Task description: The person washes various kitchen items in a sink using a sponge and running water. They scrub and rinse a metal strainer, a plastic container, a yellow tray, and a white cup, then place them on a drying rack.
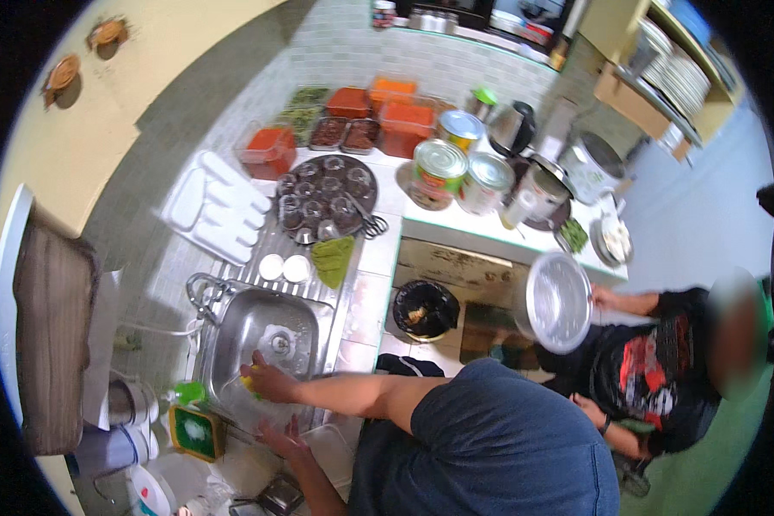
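My right hand [271, 381] is over the near part of the steel sink [305, 305], with its fingers closed around a yellow sponge [249, 380]. Closer to my body, my left hand [285, 440] is at the sink's near edge, with its fingers spread and nothing visible in them. Beside it lies a clear plastic container [331, 449], partly hidden by my forearm. A green tub [196, 432] with a yellow rim and a whitish scrubber in it stands left of my hands, below a green bottle [186, 393].
On the drainboard are two white round items [284, 268], a green cloth [332, 261] and a dark round tray [365, 182] of glasses. A white cutlery tray [215, 206] leans nearby. Large cans [439, 168] line the counter. On the right, a person holds a metal pot [559, 301] near a bin [426, 308].
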Demonstrator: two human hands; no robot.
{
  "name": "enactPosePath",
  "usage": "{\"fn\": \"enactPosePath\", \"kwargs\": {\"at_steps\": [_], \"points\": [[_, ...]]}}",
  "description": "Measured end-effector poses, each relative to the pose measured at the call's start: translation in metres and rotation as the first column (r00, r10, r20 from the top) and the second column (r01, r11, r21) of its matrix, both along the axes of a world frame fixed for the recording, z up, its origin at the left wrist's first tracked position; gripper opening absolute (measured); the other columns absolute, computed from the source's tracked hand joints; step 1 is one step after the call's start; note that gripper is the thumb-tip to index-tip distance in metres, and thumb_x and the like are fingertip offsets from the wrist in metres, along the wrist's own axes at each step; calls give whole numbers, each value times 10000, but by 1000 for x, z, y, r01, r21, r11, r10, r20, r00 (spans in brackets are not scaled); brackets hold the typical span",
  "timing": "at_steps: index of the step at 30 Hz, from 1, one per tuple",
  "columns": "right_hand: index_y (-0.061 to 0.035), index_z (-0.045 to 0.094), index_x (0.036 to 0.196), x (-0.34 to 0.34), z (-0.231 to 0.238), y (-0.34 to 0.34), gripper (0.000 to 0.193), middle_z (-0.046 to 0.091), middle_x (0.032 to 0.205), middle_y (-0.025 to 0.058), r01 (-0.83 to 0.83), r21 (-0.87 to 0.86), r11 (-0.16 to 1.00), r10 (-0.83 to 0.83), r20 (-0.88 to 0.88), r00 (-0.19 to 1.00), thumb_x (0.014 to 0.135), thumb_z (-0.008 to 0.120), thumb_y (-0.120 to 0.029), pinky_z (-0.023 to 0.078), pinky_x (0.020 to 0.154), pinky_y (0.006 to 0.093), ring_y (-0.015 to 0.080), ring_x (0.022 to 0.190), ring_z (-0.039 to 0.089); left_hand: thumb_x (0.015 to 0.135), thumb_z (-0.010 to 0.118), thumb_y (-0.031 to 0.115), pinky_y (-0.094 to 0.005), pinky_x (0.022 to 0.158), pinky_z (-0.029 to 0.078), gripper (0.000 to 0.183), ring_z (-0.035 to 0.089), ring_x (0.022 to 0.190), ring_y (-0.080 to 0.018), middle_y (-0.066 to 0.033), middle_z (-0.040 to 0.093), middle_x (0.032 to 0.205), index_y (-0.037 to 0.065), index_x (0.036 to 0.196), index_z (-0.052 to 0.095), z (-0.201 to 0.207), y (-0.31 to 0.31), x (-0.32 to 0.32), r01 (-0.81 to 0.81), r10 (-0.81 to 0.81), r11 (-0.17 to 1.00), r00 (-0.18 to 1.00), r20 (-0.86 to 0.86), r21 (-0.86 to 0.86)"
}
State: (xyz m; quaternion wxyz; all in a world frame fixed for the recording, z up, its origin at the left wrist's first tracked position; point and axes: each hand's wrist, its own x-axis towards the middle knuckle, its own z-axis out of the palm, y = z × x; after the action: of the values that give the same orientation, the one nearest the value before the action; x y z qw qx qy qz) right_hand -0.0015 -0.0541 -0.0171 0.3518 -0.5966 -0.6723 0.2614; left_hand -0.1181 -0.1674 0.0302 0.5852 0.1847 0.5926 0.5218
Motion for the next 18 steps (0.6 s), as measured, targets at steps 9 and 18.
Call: {"fn": "enactPosePath", "kwargs": {"at_steps": [9, 18], "points": [[-73, 594, 1075, -31, 19, -18, 346, 684, 922, 208, 275, -301, 913, -396, -489, 778, 845, 742, -285, 516, 784, 517, 407, 872, 667, 1004, 555, 435, -608, 1021, 490, 859, 324, 1413, -398, -136, 215, 1601, 281, 1614, -29, -4, -13, -41, 204, -196, 967, 978, -71, 153], [-52, 637, 1188, -37, 27, -53, 530, 683, 1101, 232, 77, -241, 967, -156, -325, 933, 759, 837, -290, 512, 913, 495, 427, 1054, 647, 882, 653, 114, -579, 945, 530, 777, 489, 1238, -336, -160, 356, 1465, 198, 1506, 198, 13, -4, -57, 429, -406, 903, 869, -283, 22]]}}
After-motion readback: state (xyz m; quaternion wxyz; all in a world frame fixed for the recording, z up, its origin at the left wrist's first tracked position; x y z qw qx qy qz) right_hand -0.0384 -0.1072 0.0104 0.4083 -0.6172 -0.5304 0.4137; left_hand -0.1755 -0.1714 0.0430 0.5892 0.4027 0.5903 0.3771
